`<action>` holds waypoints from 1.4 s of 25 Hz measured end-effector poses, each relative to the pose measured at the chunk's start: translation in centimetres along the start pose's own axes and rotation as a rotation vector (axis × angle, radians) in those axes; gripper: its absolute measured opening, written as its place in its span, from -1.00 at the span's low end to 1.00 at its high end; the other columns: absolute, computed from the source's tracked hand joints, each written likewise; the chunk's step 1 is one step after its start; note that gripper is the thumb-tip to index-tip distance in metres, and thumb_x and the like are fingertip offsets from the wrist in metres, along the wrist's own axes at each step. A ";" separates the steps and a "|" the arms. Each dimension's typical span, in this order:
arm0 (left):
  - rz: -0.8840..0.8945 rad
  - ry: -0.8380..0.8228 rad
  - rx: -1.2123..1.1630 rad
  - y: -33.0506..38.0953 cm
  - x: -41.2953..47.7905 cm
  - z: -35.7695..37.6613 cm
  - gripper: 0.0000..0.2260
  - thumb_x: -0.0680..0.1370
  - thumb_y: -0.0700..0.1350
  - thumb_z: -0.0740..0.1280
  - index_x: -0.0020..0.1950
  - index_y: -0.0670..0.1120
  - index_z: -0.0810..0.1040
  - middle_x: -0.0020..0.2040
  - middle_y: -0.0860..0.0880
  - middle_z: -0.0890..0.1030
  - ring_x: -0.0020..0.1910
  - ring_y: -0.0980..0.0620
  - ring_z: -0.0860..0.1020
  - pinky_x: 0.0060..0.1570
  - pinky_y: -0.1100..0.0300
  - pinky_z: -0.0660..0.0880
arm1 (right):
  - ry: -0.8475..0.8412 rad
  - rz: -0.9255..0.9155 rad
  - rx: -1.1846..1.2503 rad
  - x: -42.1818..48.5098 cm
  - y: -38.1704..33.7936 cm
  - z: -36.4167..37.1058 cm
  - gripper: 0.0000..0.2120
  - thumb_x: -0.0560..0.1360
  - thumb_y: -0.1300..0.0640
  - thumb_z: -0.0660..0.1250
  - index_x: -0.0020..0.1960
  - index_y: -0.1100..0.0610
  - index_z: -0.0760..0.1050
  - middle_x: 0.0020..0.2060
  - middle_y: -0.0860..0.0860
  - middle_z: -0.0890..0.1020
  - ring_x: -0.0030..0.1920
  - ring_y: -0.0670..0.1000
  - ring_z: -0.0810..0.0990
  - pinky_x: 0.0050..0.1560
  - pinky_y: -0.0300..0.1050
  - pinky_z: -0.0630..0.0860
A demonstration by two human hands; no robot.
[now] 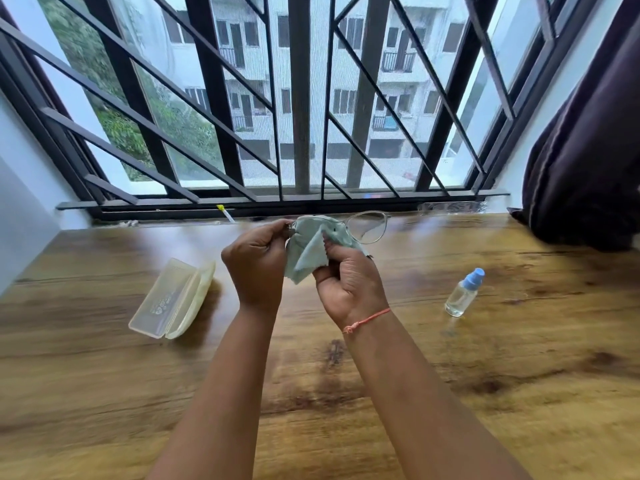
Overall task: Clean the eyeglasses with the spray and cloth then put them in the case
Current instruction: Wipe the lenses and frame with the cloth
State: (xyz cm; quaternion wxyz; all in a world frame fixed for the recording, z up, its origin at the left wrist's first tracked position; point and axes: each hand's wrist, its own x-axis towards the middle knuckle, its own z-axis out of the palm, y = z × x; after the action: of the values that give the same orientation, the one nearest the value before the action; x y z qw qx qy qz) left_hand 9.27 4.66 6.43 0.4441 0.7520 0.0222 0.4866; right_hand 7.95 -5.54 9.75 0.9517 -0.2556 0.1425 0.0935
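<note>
**Head view: two hands, one cloth, one pair of eyeglasses held over a wooden table**

The person's left hand (258,261) is curled tight, pinching one end of the single pair of eyeglasses (369,226) at the frame's corner. The right hand (349,285), fingers bent and thumb up, grips the one pale green cloth (308,247), which is wrapped round the lens nearer the left hand. The other lens stands bare, jutting out to the right past the cloth. Both hands hold the glasses raised above the table (104,393), not touching it. A single red thread (367,320) circles the right wrist.

Two containers sit on the table, well apart, one on either side of the arms. To the left lies one translucent yellowish case (173,299), its lid swung open; the eyeglasses are out of it, in the hands. To the right stands one small clear spray bottle (462,294) with a blue cap on and clear liquid inside.

Beyond the table are dark window bars (298,98), and one dark curtain (588,150) hangs at far right.
</note>
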 end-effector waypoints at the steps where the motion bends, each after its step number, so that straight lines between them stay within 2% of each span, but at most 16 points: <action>1: 0.003 -0.001 -0.009 -0.2 0.1 0.1 -0.86 0.35 -0.34 0.39 -0.15 -0.19 0.69 -0.26 -0.08 0.69 -0.19 0.25 0.55 -0.26 0.37 0.46 | 0.001 -0.002 -0.014 0.1 0.2 0.0 -0.77 0.40 0.54 0.21 -0.15 0.26 0.51 -0.36 0.12 0.64 -0.41 -0.01 0.65 -0.38 -0.17 0.61; 5: 0.022 0.006 -0.022 -0.5 0.2 0.6 -0.84 0.34 -0.34 0.35 -0.17 -0.19 0.69 -0.28 -0.08 0.68 -0.21 0.25 0.55 -0.27 0.36 0.46 | -0.044 -0.052 -0.147 0.3 1.4 0.5 -0.71 0.33 0.59 0.25 -0.19 0.23 0.52 -0.40 0.07 0.63 -0.38 -0.03 0.63 -0.32 -0.22 0.60; 7: 0.015 0.012 -0.033 -0.6 0.1 0.6 -0.85 0.33 -0.34 0.36 -0.18 -0.19 0.69 -0.28 -0.04 0.67 -0.23 0.26 0.54 -0.28 0.38 0.45 | -0.035 -0.043 -0.131 0.5 1.7 0.7 -0.78 0.33 0.52 0.32 -0.18 0.23 0.52 -0.34 0.09 0.62 -0.32 -0.01 0.62 -0.26 -0.20 0.60; 10: 0.020 0.015 -0.035 -0.9 -0.1 0.1 -0.85 0.34 -0.34 0.39 -0.17 -0.17 0.69 -0.26 0.12 0.60 -0.24 0.26 0.55 -0.29 0.33 0.46 | -0.006 -0.016 -0.056 0.5 1.4 0.7 -0.90 0.32 0.35 0.41 -0.19 0.25 0.53 -0.35 0.11 0.62 -0.38 0.00 0.63 -0.39 -0.19 0.59; 12: 0.030 0.008 -0.032 -1.1 -0.1 -0.1 -0.86 0.35 -0.33 0.42 -0.15 -0.17 0.69 -0.24 0.14 0.58 -0.23 0.27 0.55 -0.27 0.36 0.46 | -0.019 -0.002 -0.022 0.4 1.0 0.4 -0.94 0.35 0.29 0.40 -0.20 0.27 0.53 -0.35 0.16 0.63 -0.41 0.05 0.64 -0.42 -0.14 0.59; 14: 0.024 0.003 -0.041 -1.1 -0.2 -0.1 -0.87 0.34 -0.31 0.43 -0.15 -0.18 0.69 -0.23 0.14 0.58 -0.21 0.28 0.55 -0.25 0.40 0.46 | -0.015 0.005 0.009 0.5 0.5 0.2 -0.96 0.42 0.35 0.33 -0.20 0.28 0.52 -0.40 0.16 0.63 -0.42 0.08 0.64 -0.43 -0.07 0.61; 17: -0.007 0.008 -0.050 -1.1 -0.2 0.1 -0.89 0.34 -0.28 0.45 -0.15 -0.17 0.69 -0.23 0.14 0.58 -0.21 0.29 0.55 -0.26 0.39 0.46 | 0.022 0.006 0.014 0.7 0.2 -0.3 -0.80 0.43 0.50 0.18 -0.11 0.29 0.51 -0.34 0.15 0.62 -0.42 0.03 0.64 -0.45 -0.12 0.60; 20: -0.015 0.020 -0.050 -1.1 -0.2 0.2 -0.89 0.35 -0.28 0.44 -0.16 -0.18 0.69 -0.23 0.13 0.58 -0.20 0.29 0.55 -0.25 0.41 0.46 | 0.035 -0.014 -0.022 0.6 0.6 -0.5 -0.74 0.39 0.56 0.19 -0.09 0.28 0.51 -0.25 0.15 0.60 -0.38 0.00 0.63 -0.34 -0.15 0.63; 23: -0.019 0.009 -0.057 -0.7 -0.5 0.5 -0.88 0.36 -0.28 0.39 -0.16 -0.17 0.69 -0.24 0.12 0.59 -0.20 0.27 0.56 -0.25 0.40 0.47 | -0.002 -0.068 -0.148 0.3 1.3 -0.3 -0.68 0.33 0.61 0.22 -0.18 0.22 0.52 -0.30 0.12 0.60 -0.39 -0.03 0.61 -0.34 -0.23 0.60; 25: -0.021 -0.011 -0.053 -0.3 -1.0 0.5 -0.86 0.36 -0.27 0.35 -0.16 -0.17 0.69 -0.25 0.09 0.61 -0.21 0.29 0.54 -0.24 0.50 0.41 | -0.032 -0.091 -0.164 0.2 1.6 0.0 -0.70 0.30 0.60 0.26 -0.19 0.23 0.50 -0.34 0.11 0.59 -0.39 -0.03 0.61 -0.34 -0.24 0.58; 27: -0.014 -0.033 -0.038 -0.1 -1.4 0.6 -0.87 0.36 -0.28 0.36 -0.17 -0.17 0.69 -0.27 0.01 0.65 -0.21 0.28 0.54 -0.24 0.54 0.38 | -0.019 -0.084 -0.133 0.4 1.4 0.2 -0.78 0.32 0.50 0.35 -0.16 0.23 0.50 -0.30 0.11 0.59 -0.34 -0.01 0.61 -0.30 -0.22 0.58; 29: -0.006 -0.039 -0.027 -0.1 -1.2 0.4 -0.87 0.35 -0.31 0.39 -0.17 -0.17 0.69 -0.27 -0.03 0.68 -0.22 0.25 0.56 -0.25 0.50 0.41 | 0.021 -0.062 -0.095 0.6 0.8 0.3 -0.85 0.34 0.41 0.39 -0.14 0.24 0.52 -0.27 0.12 0.59 -0.32 0.00 0.61 -0.31 -0.19 0.59; 31: -0.018 -0.014 -0.035 -0.2 -0.7 0.2 -0.90 0.36 -0.29 0.41 -0.16 -0.17 0.69 -0.26 -0.01 0.67 -0.22 0.22 0.58 -0.25 0.41 0.47 | 0.046 -0.071 -0.055 0.8 0.2 0.1 -0.88 0.37 0.42 0.36 -0.19 0.24 0.52 -0.35 0.11 0.62 -0.39 -0.02 0.62 -0.38 -0.20 0.60; 33: -0.024 0.015 -0.030 -0.3 -0.2 -0.1 -0.91 0.36 -0.26 0.44 -0.15 -0.18 0.69 -0.25 0.03 0.65 -0.22 0.22 0.59 -0.24 0.37 0.49 | 0.065 -0.107 -0.013 0.9 -0.5 -0.3 -0.85 0.37 0.44 0.35 -0.22 0.22 0.51 -0.47 0.06 0.63 -0.46 -0.03 0.62 -0.43 -0.19 0.59; 35: -0.010 0.023 -0.011 -0.5 -0.1 -0.4 -0.90 0.36 -0.24 0.46 -0.15 -0.19 0.68 -0.24 0.08 0.62 -0.25 0.21 0.59 -0.23 0.36 0.50 | 0.056 -0.155 -0.007 1.0 -1.3 -0.8 -0.82 0.37 0.46 0.33 -0.21 0.19 0.49 -0.47 0.07 0.63 -0.43 0.00 0.63 -0.39 -0.17 0.60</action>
State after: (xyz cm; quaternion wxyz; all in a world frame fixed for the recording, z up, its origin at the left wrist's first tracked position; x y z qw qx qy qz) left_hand 9.09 5.20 6.10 0.4505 0.7438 0.0285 0.4929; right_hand 9.04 -6.96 9.40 0.9508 -0.2715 0.1486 0.0127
